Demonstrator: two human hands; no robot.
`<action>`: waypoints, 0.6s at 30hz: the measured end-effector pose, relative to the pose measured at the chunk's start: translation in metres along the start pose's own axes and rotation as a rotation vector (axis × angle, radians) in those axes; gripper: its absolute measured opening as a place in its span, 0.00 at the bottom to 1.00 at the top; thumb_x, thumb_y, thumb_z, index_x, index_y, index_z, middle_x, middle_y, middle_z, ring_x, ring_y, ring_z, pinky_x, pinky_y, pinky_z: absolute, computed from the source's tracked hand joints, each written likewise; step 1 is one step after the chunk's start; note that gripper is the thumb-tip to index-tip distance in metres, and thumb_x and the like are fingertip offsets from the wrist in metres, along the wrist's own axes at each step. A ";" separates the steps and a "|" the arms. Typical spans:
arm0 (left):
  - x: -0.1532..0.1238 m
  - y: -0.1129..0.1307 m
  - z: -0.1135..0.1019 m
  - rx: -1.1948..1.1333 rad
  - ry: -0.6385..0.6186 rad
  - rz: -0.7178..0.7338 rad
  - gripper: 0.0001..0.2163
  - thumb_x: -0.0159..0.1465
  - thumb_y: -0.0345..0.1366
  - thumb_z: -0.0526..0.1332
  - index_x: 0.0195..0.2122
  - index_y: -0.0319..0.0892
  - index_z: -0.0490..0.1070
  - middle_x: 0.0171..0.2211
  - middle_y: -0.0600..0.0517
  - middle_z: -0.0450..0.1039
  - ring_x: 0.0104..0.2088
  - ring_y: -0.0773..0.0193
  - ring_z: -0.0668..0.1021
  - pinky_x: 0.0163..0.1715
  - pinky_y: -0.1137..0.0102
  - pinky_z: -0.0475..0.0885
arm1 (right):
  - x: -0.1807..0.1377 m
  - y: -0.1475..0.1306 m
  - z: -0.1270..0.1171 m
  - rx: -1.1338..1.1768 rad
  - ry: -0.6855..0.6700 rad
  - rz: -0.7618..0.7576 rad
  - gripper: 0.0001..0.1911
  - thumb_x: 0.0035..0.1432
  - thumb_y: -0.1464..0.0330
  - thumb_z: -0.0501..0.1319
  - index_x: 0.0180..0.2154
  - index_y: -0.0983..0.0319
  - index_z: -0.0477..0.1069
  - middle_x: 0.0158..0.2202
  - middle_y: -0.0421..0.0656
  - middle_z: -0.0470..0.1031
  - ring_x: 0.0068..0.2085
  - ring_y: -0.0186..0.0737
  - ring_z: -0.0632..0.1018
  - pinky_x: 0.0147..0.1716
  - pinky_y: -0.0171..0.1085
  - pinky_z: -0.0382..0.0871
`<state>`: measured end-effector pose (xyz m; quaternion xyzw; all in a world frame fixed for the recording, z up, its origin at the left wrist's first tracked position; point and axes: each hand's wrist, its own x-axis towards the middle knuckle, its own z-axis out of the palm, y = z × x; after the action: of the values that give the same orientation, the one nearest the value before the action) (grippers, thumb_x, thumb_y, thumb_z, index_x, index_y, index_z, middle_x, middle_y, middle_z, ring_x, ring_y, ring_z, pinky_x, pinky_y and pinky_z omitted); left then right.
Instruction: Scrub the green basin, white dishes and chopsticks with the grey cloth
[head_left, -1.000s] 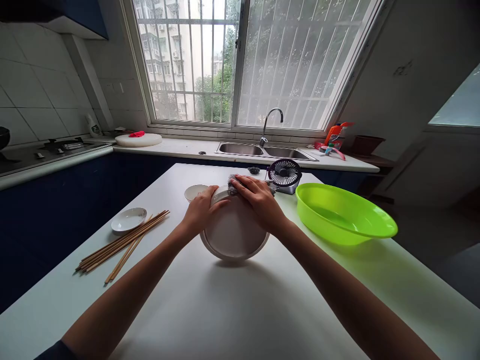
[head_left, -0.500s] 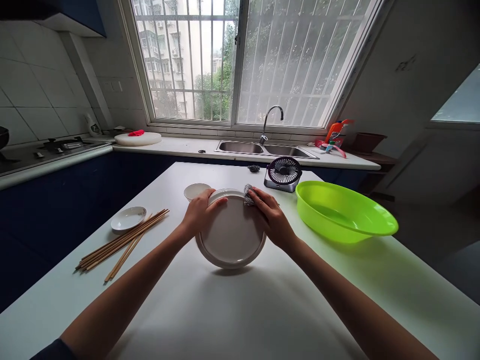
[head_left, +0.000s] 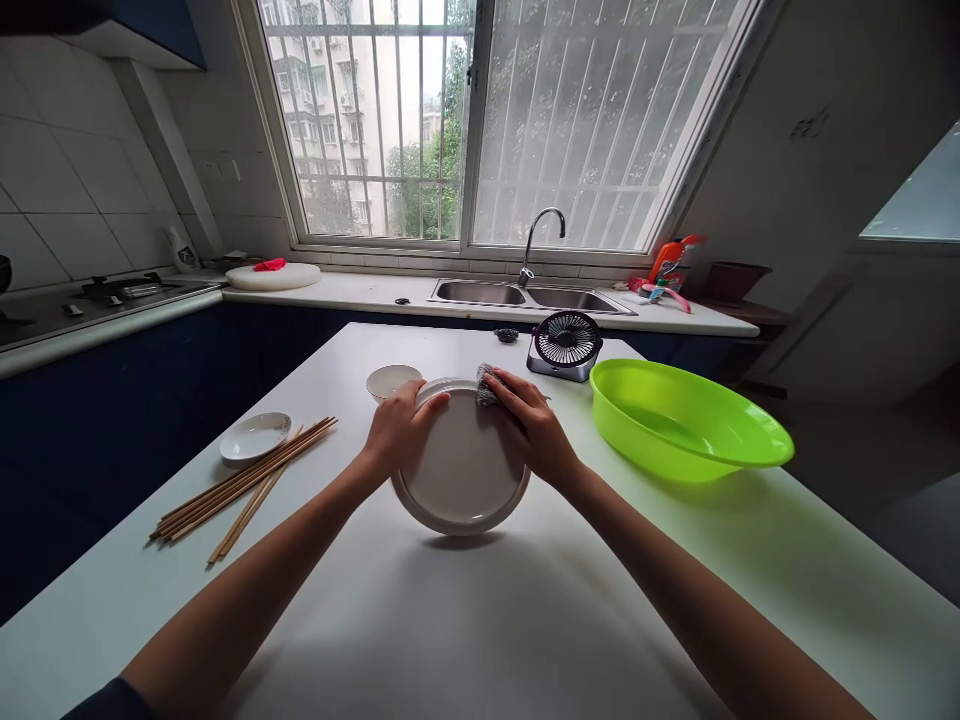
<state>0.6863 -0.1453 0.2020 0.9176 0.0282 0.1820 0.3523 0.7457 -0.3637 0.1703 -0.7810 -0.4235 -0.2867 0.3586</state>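
Note:
A white plate (head_left: 463,470) is held up on edge, tilted, over the white table, its flat face towards me. My left hand (head_left: 399,428) grips its upper left rim, thumb on the near face. In my right hand (head_left: 534,420) is a grey steel wool scrubber (head_left: 486,386), pressed against the upper right rim of the plate. Just behind the plate and my left hand stands a small white bowl (head_left: 391,381), partly hidden.
A small dish (head_left: 255,437) and several wooden chopsticks (head_left: 244,480) lie at the left. At the right stand a green basin (head_left: 686,425) and a small black fan (head_left: 566,345). A dark scrubber (head_left: 506,335) lies near the far edge, before the sink (head_left: 480,293).
My right hand and the steel wool have slid slightly left along the plate's upper rim. My left hand keeps its grip on the plate.

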 end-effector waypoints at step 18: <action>0.000 -0.005 0.009 -0.014 0.030 -0.068 0.24 0.66 0.54 0.52 0.52 0.41 0.73 0.43 0.44 0.80 0.46 0.48 0.79 0.46 0.60 0.71 | -0.006 0.008 0.007 0.106 0.083 0.091 0.22 0.69 0.65 0.55 0.62 0.51 0.67 0.63 0.47 0.68 0.63 0.49 0.69 0.64 0.54 0.63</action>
<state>0.6899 -0.1469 0.1928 0.9108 0.0631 0.1838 0.3643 0.7506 -0.3637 0.1593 -0.7668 -0.3868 -0.2793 0.4294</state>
